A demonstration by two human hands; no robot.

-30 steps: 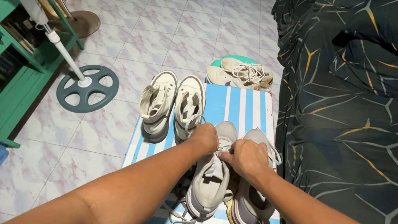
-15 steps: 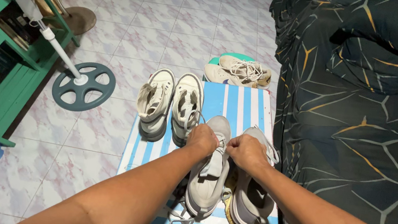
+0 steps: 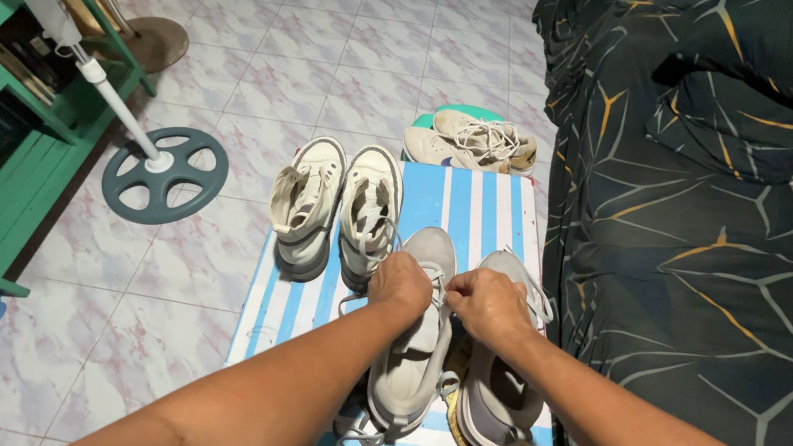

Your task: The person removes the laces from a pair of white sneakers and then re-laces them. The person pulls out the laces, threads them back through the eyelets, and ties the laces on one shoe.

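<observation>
Both the left hand [image 3: 401, 282] and right hand [image 3: 485, 303] are pinching the soft, limp laces of the light grey sneaker [image 3: 413, 351]; the laces are best gripped near the eyelets.

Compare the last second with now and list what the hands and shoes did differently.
Little changed. Both hands, left hand and right hand, keep pinching the laces over the grey sneaker, having slid slightly toward the person. Its mate, the white high-tops and the beige pair stayed put.
</observation>
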